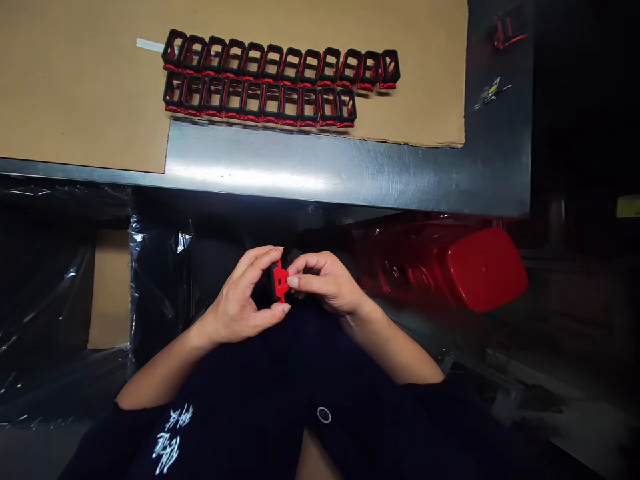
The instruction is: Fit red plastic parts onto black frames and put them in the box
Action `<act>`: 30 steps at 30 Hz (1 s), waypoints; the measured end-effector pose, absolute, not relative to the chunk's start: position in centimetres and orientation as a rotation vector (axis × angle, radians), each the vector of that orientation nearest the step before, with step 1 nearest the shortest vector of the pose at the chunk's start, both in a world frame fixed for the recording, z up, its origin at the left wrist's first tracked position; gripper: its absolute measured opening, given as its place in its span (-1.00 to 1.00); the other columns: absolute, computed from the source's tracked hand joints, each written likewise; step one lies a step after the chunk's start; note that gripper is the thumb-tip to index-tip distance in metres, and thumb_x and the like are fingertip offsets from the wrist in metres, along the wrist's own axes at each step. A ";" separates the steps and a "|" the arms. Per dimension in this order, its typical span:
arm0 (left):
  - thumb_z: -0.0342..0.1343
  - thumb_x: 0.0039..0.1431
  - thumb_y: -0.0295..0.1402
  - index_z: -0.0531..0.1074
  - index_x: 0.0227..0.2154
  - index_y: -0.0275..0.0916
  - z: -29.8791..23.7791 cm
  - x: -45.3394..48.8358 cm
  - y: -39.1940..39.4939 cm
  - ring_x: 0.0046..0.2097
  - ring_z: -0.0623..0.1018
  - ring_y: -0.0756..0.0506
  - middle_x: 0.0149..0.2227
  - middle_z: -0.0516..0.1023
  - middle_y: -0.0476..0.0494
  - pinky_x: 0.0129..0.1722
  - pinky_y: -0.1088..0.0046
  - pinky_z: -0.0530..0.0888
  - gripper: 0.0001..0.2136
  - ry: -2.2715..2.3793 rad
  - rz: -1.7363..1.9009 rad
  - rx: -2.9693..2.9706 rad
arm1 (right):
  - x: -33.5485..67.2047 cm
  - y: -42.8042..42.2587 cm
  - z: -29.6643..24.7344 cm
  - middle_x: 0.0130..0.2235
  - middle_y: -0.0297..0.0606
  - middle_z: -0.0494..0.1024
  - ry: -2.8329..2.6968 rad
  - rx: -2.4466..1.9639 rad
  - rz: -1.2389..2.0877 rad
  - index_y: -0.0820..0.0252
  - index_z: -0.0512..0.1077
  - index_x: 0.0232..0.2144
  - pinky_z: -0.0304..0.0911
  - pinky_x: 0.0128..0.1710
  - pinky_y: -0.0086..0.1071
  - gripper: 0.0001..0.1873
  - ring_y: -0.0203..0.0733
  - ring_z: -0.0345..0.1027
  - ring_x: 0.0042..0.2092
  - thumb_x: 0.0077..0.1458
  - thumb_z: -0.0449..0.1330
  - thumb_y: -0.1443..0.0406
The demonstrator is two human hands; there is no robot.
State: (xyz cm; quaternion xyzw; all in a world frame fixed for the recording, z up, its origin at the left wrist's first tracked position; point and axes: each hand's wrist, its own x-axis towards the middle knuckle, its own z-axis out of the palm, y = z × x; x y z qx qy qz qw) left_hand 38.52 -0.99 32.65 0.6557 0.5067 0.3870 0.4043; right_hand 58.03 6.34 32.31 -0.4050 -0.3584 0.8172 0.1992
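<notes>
Shirt [260, 393] cloth, dark, fills the near edge, with white characters [170, 440] on one side and a pale-ringed button [324, 415] near the middle. Beyond it, both bare hands meet in front of the person's body, off the bench. The left hand [240, 300] has its grip pinching a red and black part [281, 281], fingertips at the far end and thumb at the near end, the red face with its small dark openings turned up. The right hand [330, 283] is at the part's right side, thumb and forefinger drawn close together at the red face; whether that grip pinches the part or only touches it, one cannot tell.

To the left hangs crinkled plastic [45, 320]; to the right is a glossy red stool [485, 267]. Farther off comes the metal bench [300, 160], then cardboard [415, 113] on it. Two rows of black and red frames [260, 100] stand there side by side, ten in the nearer and twelve in the farther, a white strip [149, 44] by the left end. Near the bench's right edge lie a small shiny piece [493, 93] and, beyond it, a blurred red object [511, 28].
</notes>
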 end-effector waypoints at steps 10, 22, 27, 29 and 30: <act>0.32 0.16 -0.39 -0.22 0.48 -0.03 31.6 39.1 -1.4 0.17 0.54 -0.25 0.26 0.39 -0.40 0.05 0.17 0.60 -0.01 1.227 1.056 1.683 | 57.8 5.8 32.6 -0.54 -0.36 0.55 -1.019 -1.174 2.281 0.23 0.53 -0.52 0.26 -0.48 -0.45 -0.68 -0.35 0.35 -0.52 -0.13 0.53 0.15; 0.30 0.14 -0.52 -0.40 0.48 -0.05 29.7 39.3 -1.0 0.19 0.55 -0.28 0.26 0.43 -0.43 0.03 0.11 0.62 0.08 1.237 1.255 2.079 | 57.4 5.0 33.7 -0.35 -0.31 0.60 -1.553 -1.088 1.649 0.15 0.58 -0.32 0.43 -0.38 -0.39 -0.73 -0.28 0.46 -0.41 -0.05 0.51 0.20; 0.34 0.10 -0.49 -0.43 0.47 -0.02 29.0 39.0 -1.1 0.18 0.55 -0.28 0.31 0.34 -0.49 -0.03 0.13 0.63 0.14 1.252 1.305 2.170 | 57.6 4.9 33.2 -0.35 -0.31 0.59 -1.551 -1.015 1.618 0.14 0.59 -0.31 0.41 -0.40 -0.39 -0.84 -0.28 0.47 -0.40 0.01 0.44 0.28; 0.36 0.08 -0.48 -0.42 0.47 0.02 28.9 38.9 -1.1 0.16 0.57 -0.27 0.30 0.36 -0.47 -0.05 0.13 0.63 0.15 1.258 1.302 2.175 | 57.7 5.0 32.8 -0.34 -0.30 0.60 -1.416 -1.022 1.774 0.13 0.58 -0.30 0.41 -0.39 -0.39 -0.83 -0.26 0.48 -0.38 0.01 0.44 0.27; 0.36 0.07 -0.47 -0.42 0.47 0.02 28.9 38.8 -1.1 0.14 0.58 -0.27 0.28 0.38 -0.46 -0.05 0.13 0.63 0.16 1.252 1.298 2.177 | 57.8 5.0 32.6 -0.34 -0.31 0.61 -1.307 -1.021 1.891 0.14 0.58 -0.30 0.42 -0.37 -0.38 -0.81 -0.25 0.49 -0.38 0.00 0.44 0.26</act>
